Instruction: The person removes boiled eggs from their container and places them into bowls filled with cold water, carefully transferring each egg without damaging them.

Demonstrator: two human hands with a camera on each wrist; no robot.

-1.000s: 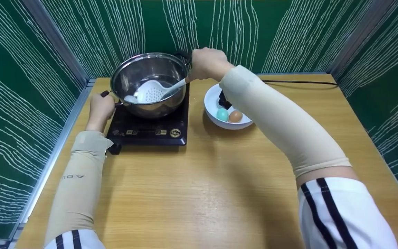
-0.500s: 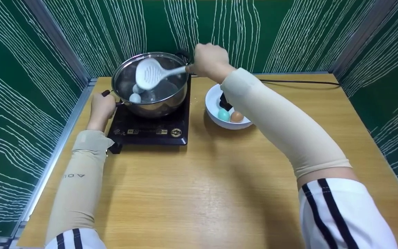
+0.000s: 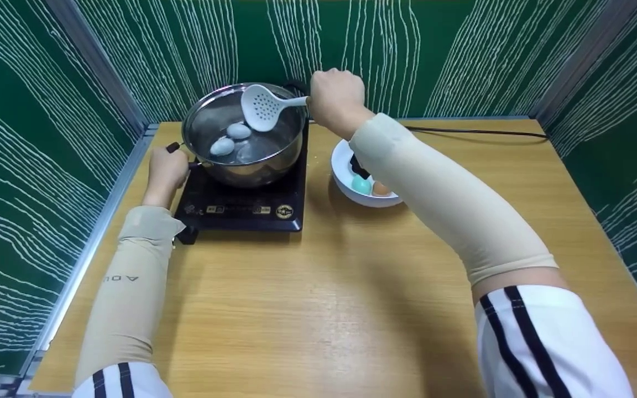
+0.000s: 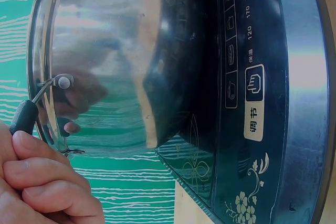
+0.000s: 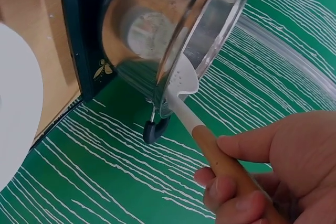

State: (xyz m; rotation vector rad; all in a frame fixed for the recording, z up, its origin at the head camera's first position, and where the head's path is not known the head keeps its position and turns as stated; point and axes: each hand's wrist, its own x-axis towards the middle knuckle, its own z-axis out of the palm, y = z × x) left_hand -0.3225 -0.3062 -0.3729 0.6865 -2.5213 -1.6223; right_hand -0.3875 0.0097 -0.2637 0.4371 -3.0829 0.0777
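Observation:
My left hand (image 3: 167,170) grips the black side handle (image 4: 25,117) of a steel pot (image 3: 252,171). My right hand (image 3: 338,100) holds a white slotted skimmer (image 3: 262,106) by its wooden handle (image 5: 220,158), its fingers curled round the wood. The skimmer's perforated head hangs over the back right of the pot, with nothing on it. Two pale eggs (image 3: 223,146) lie in water in the pot, towards its left side. Right of the pot, a white bowl (image 3: 346,185) holds a mint-green egg (image 3: 361,184) and a brown egg (image 3: 380,189). My right forearm hides part of the bowl.
The pot stands on a black induction cooker (image 3: 241,213) at the table's back left. A black cable (image 3: 479,131) runs along the back edge of the wooden table (image 3: 296,309). Green panels with white lines (image 3: 374,50) enclose the back and sides.
The skimmer has risen from inside the pot and shifted right and back, its head turning. The two eggs in the pot are now uncovered. The left hand keeps its grip.

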